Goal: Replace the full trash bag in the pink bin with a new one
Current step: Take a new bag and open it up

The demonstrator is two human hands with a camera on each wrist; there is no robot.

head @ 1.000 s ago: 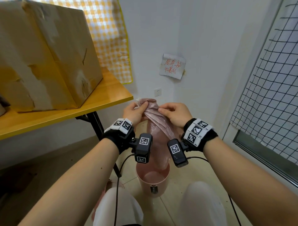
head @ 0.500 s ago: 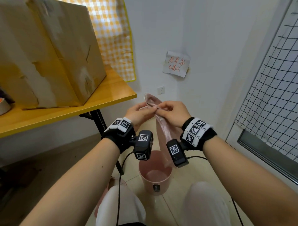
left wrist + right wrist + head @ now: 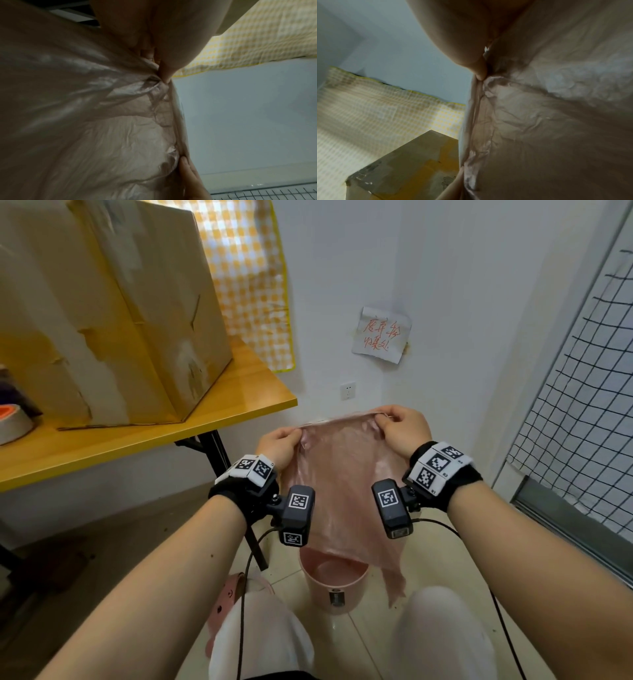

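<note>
Now both hands hold the new pink trash bag (image 3: 346, 484) stretched flat between them, well above the pink bin (image 3: 334, 585). The left hand (image 3: 279, 445) pinches the bag's top edge at one corner, its grip clamped on the film; the right hand (image 3: 402, 429) pinches the opposite corner the same way, slightly higher. Both wrist views show thumb and finger pressed together on the crinkled rim. The bag's long axis hangs straight down from the hands, and its lower end dangles at the bin's right rim, partly outside it. The bin stands on the floor directly below the hands, between the person's knees. My judgement: the mouth looks unopened, so the layers need parting before the bag goes down, shifted a little leftward over the opening.
</note>
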